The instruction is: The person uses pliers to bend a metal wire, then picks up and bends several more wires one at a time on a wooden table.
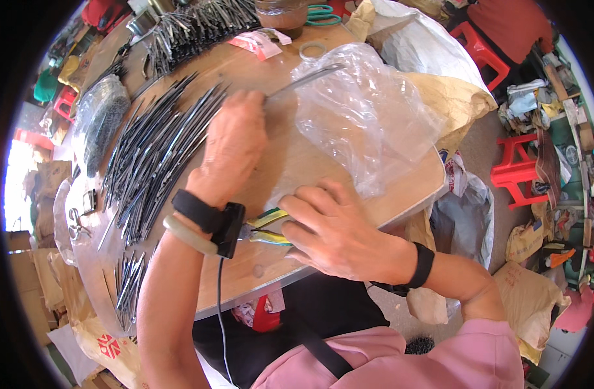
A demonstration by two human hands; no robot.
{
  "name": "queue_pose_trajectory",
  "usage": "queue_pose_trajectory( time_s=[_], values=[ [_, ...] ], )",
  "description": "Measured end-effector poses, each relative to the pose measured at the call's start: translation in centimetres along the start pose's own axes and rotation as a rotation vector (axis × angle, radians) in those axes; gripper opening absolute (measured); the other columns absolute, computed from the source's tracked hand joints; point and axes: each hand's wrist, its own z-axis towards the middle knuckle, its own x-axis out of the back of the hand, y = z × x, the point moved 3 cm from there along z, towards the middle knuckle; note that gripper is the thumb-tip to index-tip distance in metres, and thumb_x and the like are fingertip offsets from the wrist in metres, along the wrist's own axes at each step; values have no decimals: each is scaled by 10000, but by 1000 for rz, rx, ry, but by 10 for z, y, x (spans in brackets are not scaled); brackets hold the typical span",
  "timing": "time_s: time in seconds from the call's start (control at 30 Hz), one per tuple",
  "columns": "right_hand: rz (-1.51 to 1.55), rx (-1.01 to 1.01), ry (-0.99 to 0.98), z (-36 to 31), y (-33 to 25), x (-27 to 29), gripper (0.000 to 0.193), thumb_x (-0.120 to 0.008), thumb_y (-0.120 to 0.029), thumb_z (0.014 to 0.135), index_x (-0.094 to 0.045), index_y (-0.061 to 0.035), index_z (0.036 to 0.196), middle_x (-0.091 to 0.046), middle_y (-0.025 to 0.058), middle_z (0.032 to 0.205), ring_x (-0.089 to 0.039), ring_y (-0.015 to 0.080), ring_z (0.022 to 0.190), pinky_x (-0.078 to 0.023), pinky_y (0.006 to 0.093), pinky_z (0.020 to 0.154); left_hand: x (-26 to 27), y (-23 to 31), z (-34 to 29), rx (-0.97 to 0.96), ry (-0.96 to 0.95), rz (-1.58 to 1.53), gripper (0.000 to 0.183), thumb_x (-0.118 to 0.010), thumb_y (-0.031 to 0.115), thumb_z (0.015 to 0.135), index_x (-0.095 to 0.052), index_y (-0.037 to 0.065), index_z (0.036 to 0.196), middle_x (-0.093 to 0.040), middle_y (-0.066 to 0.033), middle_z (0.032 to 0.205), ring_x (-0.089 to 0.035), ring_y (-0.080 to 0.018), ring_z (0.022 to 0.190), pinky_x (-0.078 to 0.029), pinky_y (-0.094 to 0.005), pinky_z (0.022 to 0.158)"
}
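Note:
My left hand is closed in a fist above the middle of the wooden table. From it a few thin dark strips stick out to the right, over a clear plastic bag. My right hand is at the table's near edge, its fingers curled on the yellow-green handles of a pair of pliers. The pliers' jaws point left and are partly hidden behind my left wrist. Beside my left hand lies a wide spread of long dark strips. A smaller group of strips lies near my left forearm.
At the table's far side are a bundled dark pile, a brown tub, green-handled scissors and a tape roll. A filled plastic bag lies left. Sacks and red stools stand on the right.

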Motion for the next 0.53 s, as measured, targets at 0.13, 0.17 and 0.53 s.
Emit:
queue_pose_trajectory(
  time_s=[0.13, 0.17, 0.53],
  values=[
    [-275, -137, 207, -22, 21, 53, 326, -682, -74, 712, -585, -65, 1024, -547, 130, 1126, -532, 307, 1067, -427, 469, 896, 17, -19, -7, 110, 71, 0, 238, -592, 74, 844, -615, -34, 1054, -638, -228, 952, -603, -432, 878, -487, -454, 766],
    [-347, -224, 185, -33, 36, 68, 398, -670, -50, 704, -566, -68, 1088, -540, 140, 1150, -524, 326, 1085, -423, 473, 909, 14, -22, -8, 113, 47, 10, 254, -598, 80, 840, -620, -28, 1070, -638, -228, 961, -602, -431, 892, -486, -451, 776],
    [-158, -385, -86, -67, 133, 69, 549, -685, -81, 751, -511, -90, 1272, -494, 153, 1318, -469, 326, 1210, -383, 487, 1001, 25, 60, -36, 63, -111, -124, 501, -707, 215, 772, -579, 71, 1235, -546, -195, 1119, -489, -352, 1145, -349, -511, 1025]
  ],
)
